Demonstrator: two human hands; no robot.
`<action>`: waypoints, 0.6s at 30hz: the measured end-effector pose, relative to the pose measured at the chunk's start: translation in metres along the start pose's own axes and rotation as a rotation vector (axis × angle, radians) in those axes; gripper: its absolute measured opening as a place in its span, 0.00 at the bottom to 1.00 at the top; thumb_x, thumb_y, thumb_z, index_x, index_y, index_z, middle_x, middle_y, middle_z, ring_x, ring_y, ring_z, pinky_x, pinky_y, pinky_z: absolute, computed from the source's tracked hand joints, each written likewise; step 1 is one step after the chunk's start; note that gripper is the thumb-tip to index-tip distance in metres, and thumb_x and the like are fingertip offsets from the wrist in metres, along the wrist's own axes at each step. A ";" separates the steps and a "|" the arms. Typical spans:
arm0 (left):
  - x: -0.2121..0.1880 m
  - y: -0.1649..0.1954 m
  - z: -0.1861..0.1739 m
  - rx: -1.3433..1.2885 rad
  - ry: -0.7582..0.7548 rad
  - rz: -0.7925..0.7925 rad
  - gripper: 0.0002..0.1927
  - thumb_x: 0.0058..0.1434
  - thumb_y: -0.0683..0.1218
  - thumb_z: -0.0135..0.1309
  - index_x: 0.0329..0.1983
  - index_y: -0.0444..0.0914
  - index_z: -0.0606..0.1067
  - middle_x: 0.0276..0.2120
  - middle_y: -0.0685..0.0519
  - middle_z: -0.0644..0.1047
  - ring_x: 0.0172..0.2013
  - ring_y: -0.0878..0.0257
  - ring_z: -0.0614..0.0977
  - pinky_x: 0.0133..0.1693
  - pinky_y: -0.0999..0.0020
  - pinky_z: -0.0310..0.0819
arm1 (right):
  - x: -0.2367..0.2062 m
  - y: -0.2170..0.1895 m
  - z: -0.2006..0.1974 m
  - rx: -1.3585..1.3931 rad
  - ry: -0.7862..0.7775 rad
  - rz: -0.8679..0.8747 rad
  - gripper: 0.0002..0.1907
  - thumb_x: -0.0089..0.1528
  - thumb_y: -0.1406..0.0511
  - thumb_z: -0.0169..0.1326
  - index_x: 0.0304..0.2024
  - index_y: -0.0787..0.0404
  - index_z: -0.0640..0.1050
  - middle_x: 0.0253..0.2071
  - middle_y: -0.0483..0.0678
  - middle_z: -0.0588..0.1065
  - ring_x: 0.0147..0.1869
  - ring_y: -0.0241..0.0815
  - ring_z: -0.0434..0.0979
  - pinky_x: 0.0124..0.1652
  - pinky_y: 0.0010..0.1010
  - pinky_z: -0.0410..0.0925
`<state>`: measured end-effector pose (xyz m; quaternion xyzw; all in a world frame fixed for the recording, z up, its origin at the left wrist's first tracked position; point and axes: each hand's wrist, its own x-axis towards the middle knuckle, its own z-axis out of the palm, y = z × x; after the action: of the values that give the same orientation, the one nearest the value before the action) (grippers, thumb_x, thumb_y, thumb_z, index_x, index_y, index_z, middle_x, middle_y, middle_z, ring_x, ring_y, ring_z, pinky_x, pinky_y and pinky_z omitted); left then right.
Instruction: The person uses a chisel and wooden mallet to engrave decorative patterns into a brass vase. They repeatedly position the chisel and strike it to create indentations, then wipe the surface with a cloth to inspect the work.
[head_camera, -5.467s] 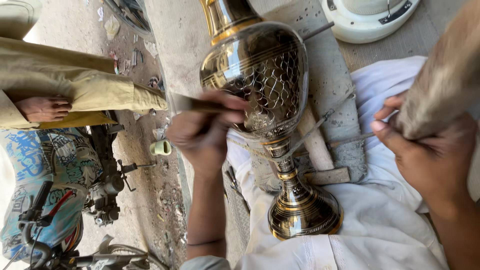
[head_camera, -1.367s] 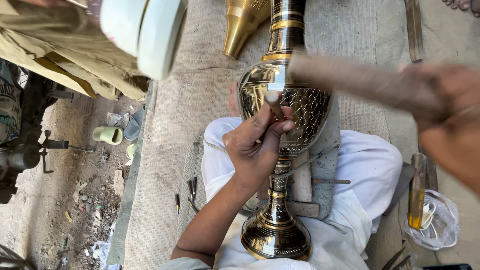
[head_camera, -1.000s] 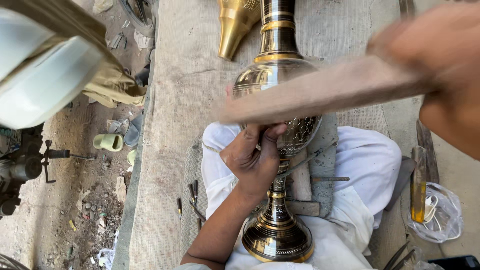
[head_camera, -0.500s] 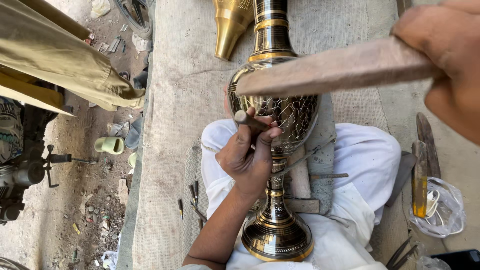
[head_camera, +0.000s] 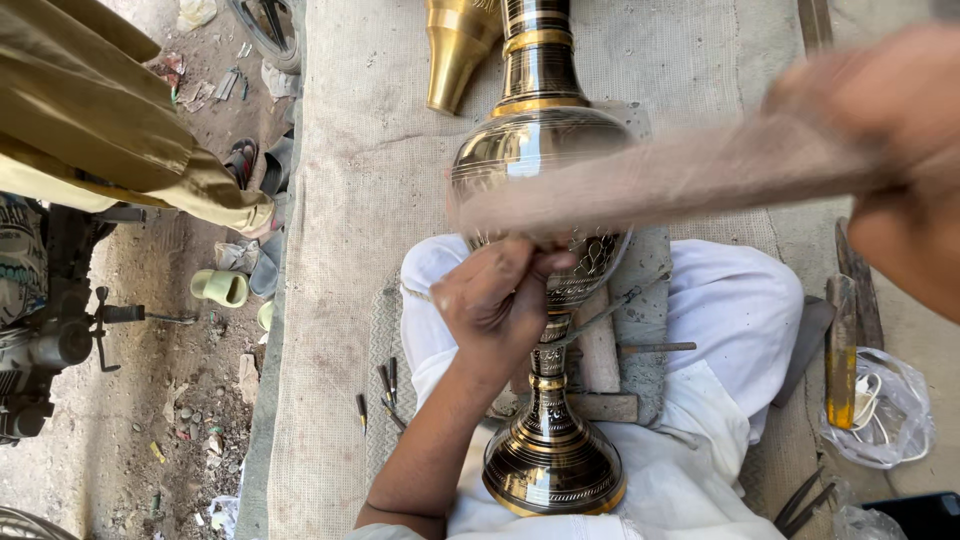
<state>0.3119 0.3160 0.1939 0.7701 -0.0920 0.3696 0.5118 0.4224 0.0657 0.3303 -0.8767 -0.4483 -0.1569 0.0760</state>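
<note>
A tall engraved brass vase (head_camera: 540, 160) lies across my lap, its round foot (head_camera: 553, 468) toward me and its neck pointing away. My left hand (head_camera: 495, 300) presses a small metal punch against the vase's patterned belly; the tool is mostly hidden inside the fist. Close to the camera, at the right, my right hand (head_camera: 900, 160) grips a wooden mallet (head_camera: 650, 185). The mallet is motion-blurred and stretches left across the vase's body, just above my left hand.
A second brass piece (head_camera: 458, 45) lies at the top. Several small punches (head_camera: 385, 385) sit on the burlap mat (head_camera: 340, 250). A plastic bag (head_camera: 885, 415) and metal tools (head_camera: 845, 330) lie at right. A person in olive clothes (head_camera: 110, 120) stands at left near a motorcycle (head_camera: 45, 340).
The mallet has swung down and left and now blurs across the vase's belly just above my left hand. My left hand has stayed on the vase.
</note>
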 end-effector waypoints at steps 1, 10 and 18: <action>0.005 -0.001 -0.005 0.047 -0.061 0.035 0.20 0.57 0.28 0.59 0.51 0.38 0.78 0.38 0.52 0.84 0.35 0.67 0.87 0.39 0.75 0.82 | -0.009 0.005 0.006 0.014 0.014 0.022 0.24 0.50 0.82 0.50 0.49 0.68 0.77 0.38 0.56 0.75 0.43 0.51 0.76 0.43 0.41 0.70; 0.046 -0.003 -0.016 0.102 -0.601 0.112 0.27 0.57 0.30 0.59 0.57 0.47 0.80 0.36 0.58 0.85 0.33 0.65 0.86 0.39 0.68 0.83 | -0.114 -0.011 0.081 0.693 0.244 0.770 0.07 0.70 0.78 0.53 0.48 0.65 0.73 0.40 0.48 0.73 0.44 0.33 0.75 0.46 0.24 0.69; 0.084 0.005 -0.019 0.084 -0.941 0.251 0.32 0.49 0.34 0.60 0.60 0.46 0.79 0.38 0.55 0.85 0.38 0.57 0.85 0.40 0.61 0.81 | -0.131 -0.075 0.106 0.343 0.522 0.720 0.14 0.59 0.79 0.59 0.45 0.63 0.76 0.40 0.50 0.77 0.48 0.42 0.79 0.51 0.35 0.69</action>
<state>0.3598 0.3497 0.2573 0.8566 -0.3903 0.0436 0.3347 0.3117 0.0388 0.1850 -0.8823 -0.1015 -0.2594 0.3795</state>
